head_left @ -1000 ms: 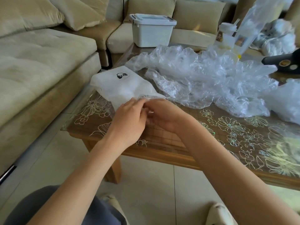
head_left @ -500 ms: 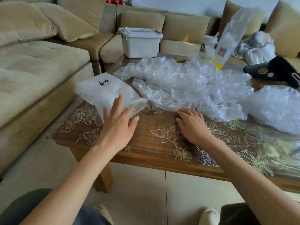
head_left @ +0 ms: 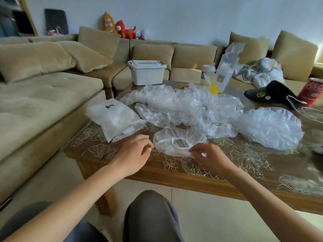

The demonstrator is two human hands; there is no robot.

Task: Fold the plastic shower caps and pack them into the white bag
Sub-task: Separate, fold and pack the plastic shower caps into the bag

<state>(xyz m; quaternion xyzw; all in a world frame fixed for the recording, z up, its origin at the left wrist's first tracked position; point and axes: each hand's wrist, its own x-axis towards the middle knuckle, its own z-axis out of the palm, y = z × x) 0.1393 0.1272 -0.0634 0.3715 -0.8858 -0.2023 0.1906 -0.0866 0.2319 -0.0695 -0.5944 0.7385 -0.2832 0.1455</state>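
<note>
Half a second on: one shower cap (head_left: 176, 140) pulled clear of the heap, both hands moved to it

Earlier the left hand (head_left: 132, 152) lay flat on the white bag (head_left: 115, 117) and the right hand (head_left: 208, 158) lay flat on the table (head_left: 174, 173) at the foot of the heap of caps (head_left: 188, 105). Now the left hand is off the bag, fingers loosely curled, tips just beside the cap's left rim; whether they hold it cannot be told. Right hand pinches the cap's near rim between thumb and forefinger. The cap lies spread on the table between the two hands, just in front of the heap; the bag lies to its left, mouth toward the left hand
</note>
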